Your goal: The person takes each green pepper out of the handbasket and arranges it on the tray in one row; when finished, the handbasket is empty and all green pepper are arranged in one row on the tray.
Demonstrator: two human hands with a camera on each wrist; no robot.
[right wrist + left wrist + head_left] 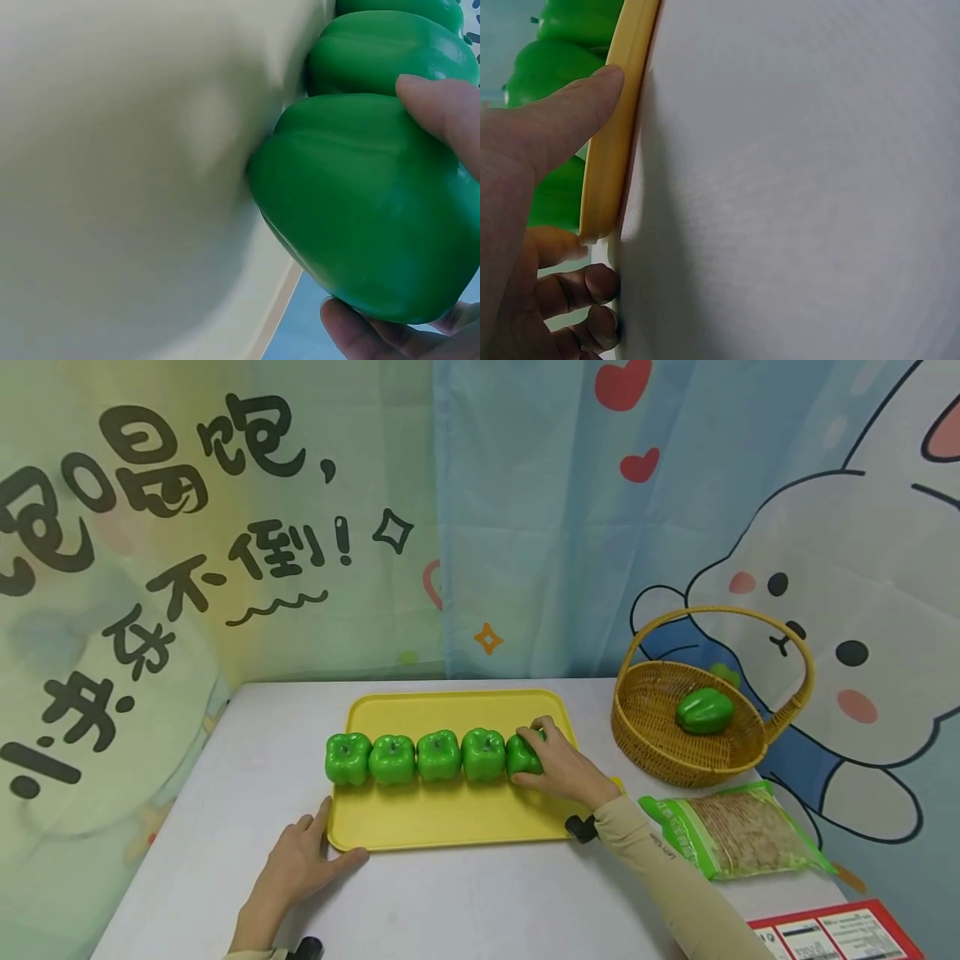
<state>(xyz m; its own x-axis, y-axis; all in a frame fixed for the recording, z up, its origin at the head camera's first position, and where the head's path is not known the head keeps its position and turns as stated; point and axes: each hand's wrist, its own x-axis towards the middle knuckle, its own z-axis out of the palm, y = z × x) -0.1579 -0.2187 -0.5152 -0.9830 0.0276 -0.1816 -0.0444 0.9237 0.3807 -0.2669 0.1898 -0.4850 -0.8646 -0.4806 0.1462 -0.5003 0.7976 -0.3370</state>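
Note:
Five in number would be several: several green bell peppers [438, 755] stand side by side in a row across a yellow tray [450, 818]. My right hand [562, 764] grips the bell pepper [367, 202] at the right end, its thumb on one side and fingers on the other. That pepper sits against its neighbour [390, 52] in the right wrist view. At the tray's front left corner is my left hand [300, 860], thumb along the front rim and index finger at the left side. The left wrist view shows the thumb resting on the tray's rim [615, 157].
A wicker basket [652, 752] with a tall handle stands at the back right, holding another green pepper [705, 711]. In front of it lies a green and clear plastic bag [750, 831] of brownish food. A red and white box [840, 935] is at the lower right. Printed curtains hang behind the white table [450, 902].

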